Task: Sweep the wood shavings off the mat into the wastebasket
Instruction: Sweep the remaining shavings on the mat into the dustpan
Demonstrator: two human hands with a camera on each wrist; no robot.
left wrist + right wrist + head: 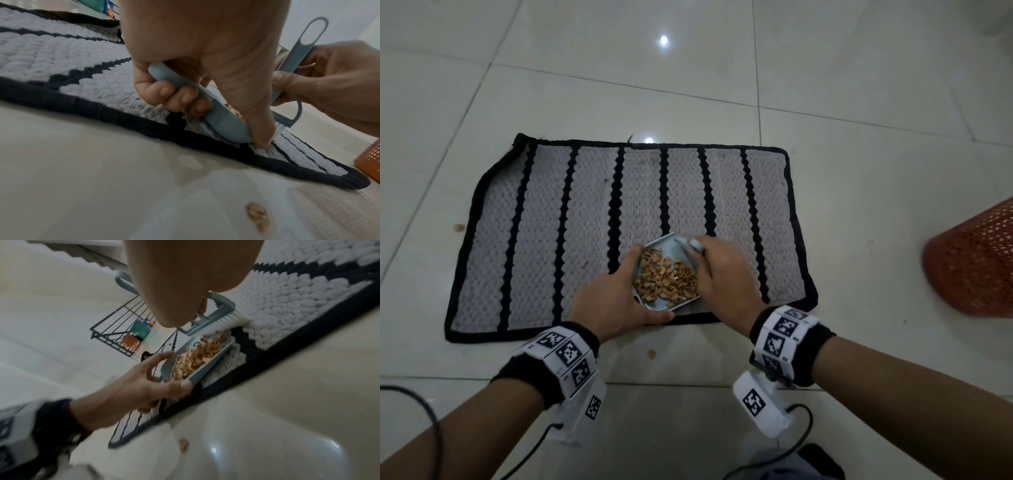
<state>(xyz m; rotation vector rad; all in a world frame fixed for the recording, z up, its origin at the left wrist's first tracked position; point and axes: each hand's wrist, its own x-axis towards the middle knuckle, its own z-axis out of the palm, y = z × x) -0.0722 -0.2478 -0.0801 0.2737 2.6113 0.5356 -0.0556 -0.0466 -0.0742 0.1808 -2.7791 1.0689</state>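
Note:
A grey mat [544, 233] with black stripes lies on the tiled floor. Near its front edge my left hand [616, 294] grips a pale blue dustpan [664, 246], its fingers curled under the pan's back edge [224, 120]. A heap of brown wood shavings [667, 277] fills the pan [197, 356]. My right hand [722, 270] holds a small blue brush [296, 65] by its looped handle, white bristles [222, 322] down on the mat at the pan's right side. The orange mesh wastebasket [976, 263] stands on the floor to the right.
Stray shavings lie on the tiles: one in front of the mat [652, 353], one left of it [459, 227]. A dark wire rack [123, 332] with coloured items shows in the right wrist view. Cables [421, 411] trail from my wrists.

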